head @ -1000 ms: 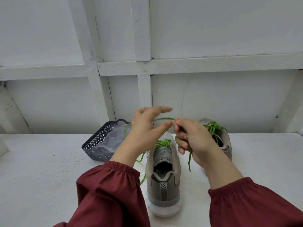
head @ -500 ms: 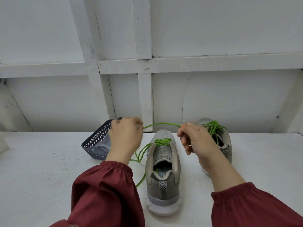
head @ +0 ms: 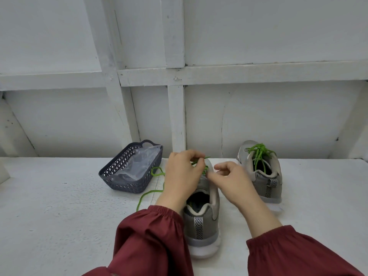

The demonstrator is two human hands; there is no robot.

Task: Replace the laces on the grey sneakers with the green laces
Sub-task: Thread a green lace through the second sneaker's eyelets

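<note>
Grey mesh sneaker (head: pixel 201 224), heel toward the viewer on the white table (head: pixel 59 206), is judged light and soft-walled, so it is best steadied at the collar; its mate (head: pixel 272 182) stands behind to the right, already strung in green. Green lace (head: pixel 146 193), thin, limp and probably slick, trails from the eyelets onto the table beside the basket (head: pixel 127 188), and is best taken near its tip. Left hand (head: pixel 183 174) pinches a strand above the tongue; right hand (head: pixel 231 179) curls just beside it, its hold not discernible.
</note>
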